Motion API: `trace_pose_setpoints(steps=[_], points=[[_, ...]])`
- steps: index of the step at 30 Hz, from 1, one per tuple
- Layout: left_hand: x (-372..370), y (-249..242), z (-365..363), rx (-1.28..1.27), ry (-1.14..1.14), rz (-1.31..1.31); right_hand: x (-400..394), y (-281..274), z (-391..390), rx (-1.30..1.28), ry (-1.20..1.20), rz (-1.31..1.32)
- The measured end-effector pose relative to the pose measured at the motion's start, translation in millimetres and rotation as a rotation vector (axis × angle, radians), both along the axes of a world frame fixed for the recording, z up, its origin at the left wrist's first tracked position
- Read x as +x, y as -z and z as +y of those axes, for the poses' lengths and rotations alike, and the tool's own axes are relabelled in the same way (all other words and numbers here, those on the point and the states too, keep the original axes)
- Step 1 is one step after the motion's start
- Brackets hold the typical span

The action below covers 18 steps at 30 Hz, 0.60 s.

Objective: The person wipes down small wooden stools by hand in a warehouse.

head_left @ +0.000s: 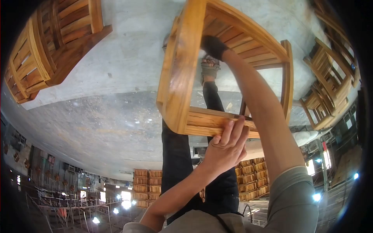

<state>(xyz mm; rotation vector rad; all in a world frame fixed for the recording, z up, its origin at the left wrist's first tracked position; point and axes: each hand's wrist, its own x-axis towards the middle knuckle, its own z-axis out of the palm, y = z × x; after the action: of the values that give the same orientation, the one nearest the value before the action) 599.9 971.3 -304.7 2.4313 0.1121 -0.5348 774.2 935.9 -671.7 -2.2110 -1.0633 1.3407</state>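
Observation:
A varnished wooden chair frame point(182, 66) with a slatted panel stands tilted before me, over my legs. My left hand point(229, 141) is bare and grips the near wooden rail, its fingers lying over the edge. My right arm reaches through the frame. My right hand point(213, 46) wears a black glove and is beside the slats point(248, 44) at the far end. Its fingers are partly hidden behind the thick front board, so I cannot see whether it holds anything.
Another slatted wooden piece point(58, 46) stands on the grey floor point(97, 116) at left. More wooden frames point(328, 85) are on the right. Stacked slatted pieces point(147, 186) show behind me. My sandalled foot point(210, 66) is on the floor beneath the chair.

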Motion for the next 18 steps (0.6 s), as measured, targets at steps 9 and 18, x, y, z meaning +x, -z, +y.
trace_pose_setpoints(steps=[9,18], points=[[6.5,2.3,-3.0,0.084,-0.019,-0.041,33.8,-71.7,13.8,0.360,0.886,-0.077],[10.5,3.6,-5.2,0.238,0.075,-0.120,21.8,-2.3,2.1,0.397,0.332,-0.249]])
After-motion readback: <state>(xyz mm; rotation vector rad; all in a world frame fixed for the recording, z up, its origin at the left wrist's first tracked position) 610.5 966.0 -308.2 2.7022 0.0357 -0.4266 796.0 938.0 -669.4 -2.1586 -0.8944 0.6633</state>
